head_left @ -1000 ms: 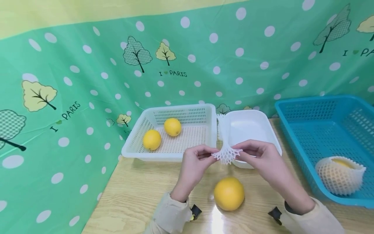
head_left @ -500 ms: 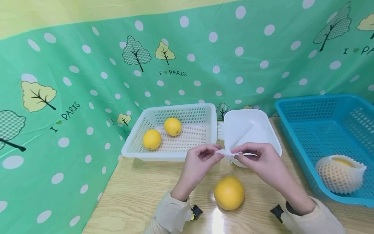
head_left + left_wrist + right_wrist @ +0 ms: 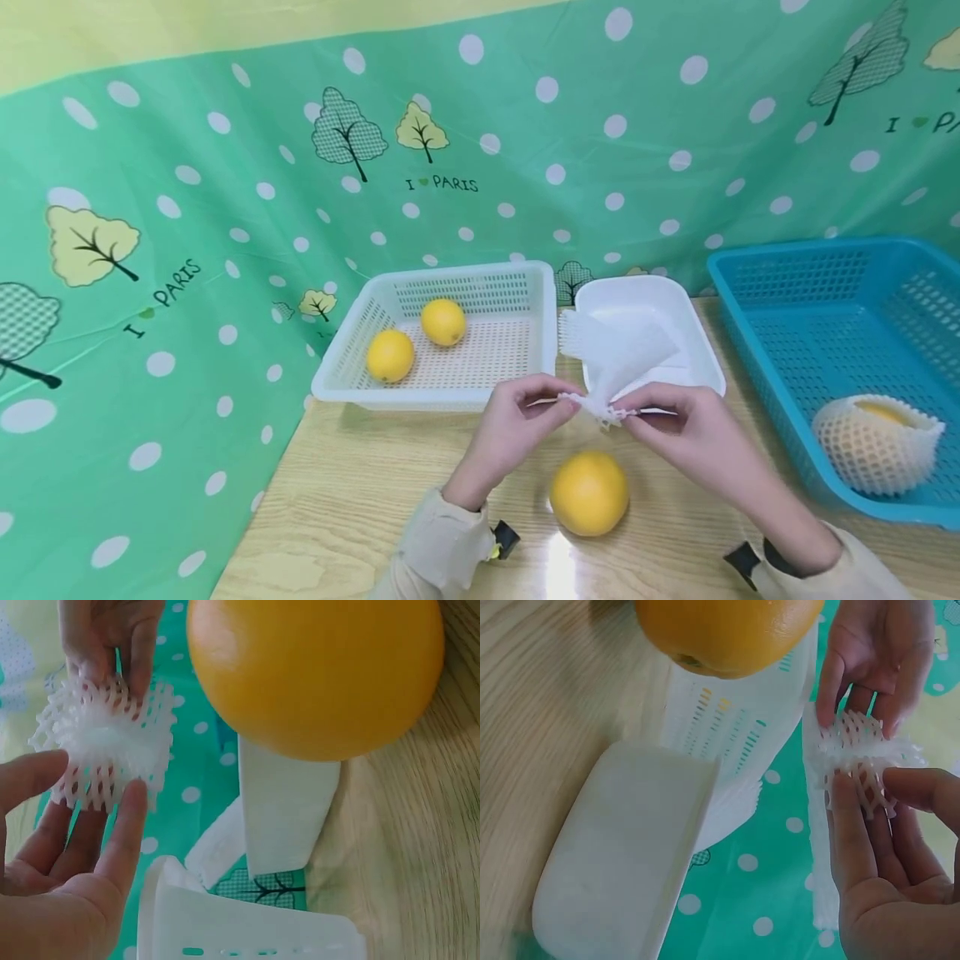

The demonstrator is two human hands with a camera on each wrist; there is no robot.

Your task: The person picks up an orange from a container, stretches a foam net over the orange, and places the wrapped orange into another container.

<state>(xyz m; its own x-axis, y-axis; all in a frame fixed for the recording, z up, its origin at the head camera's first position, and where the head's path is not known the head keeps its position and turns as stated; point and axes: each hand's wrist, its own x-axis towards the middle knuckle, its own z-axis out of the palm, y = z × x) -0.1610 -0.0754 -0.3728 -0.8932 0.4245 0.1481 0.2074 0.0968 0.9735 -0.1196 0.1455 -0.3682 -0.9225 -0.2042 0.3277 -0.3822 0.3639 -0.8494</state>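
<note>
A white foam fruit net hangs between both hands, its near end bunched and its far end spreading over a white tub. My left hand pinches one side of its mouth between thumb and fingers. On the opposite side, my right hand pinches the mouth's edge. Seen from the left wrist, the net's mouth is spread between fingers of both hands; the right wrist view shows its meshed edge too. Just below the hands, a bare orange-yellow fruit rests on the wooden table.
A white basket with two smaller yellow fruits stands back left. To the right is a blue basket holding a fruit in a foam net. More white netting sticks out between white basket and tub. A green polka-dot cloth hangs behind.
The net has swung from hanging narrow to spreading rightward over the tub. Both hands have shifted slightly right and toward the body, still pinching its mouth. The fruits stay put.
</note>
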